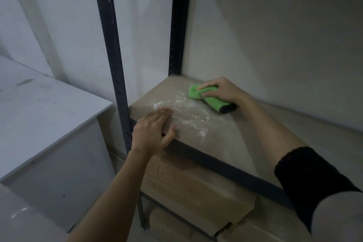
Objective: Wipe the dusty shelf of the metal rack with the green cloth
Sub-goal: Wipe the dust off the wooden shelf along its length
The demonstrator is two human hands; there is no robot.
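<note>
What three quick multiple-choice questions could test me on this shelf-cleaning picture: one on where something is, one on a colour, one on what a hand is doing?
1. Where does the white dust lie?
A. On the shelf between the two hands
B. On the cardboard boxes below
C. On the grey table at the left

2. What colour is the cloth?
A. Blue
B. Green with a dark edge
C. White

3. What is the left hand doing?
A. Holding a spray bottle
B. Hanging at the person's side
C. Resting flat on the shelf's front corner

Answers:
1 A, the powder is scattered on the board between the left hand and the cloth.
2 B, the cloth is bright green, with a dark end toward the wrist.
3 C, its fingers lie straight on the board while the right hand grips the cloth.
</note>
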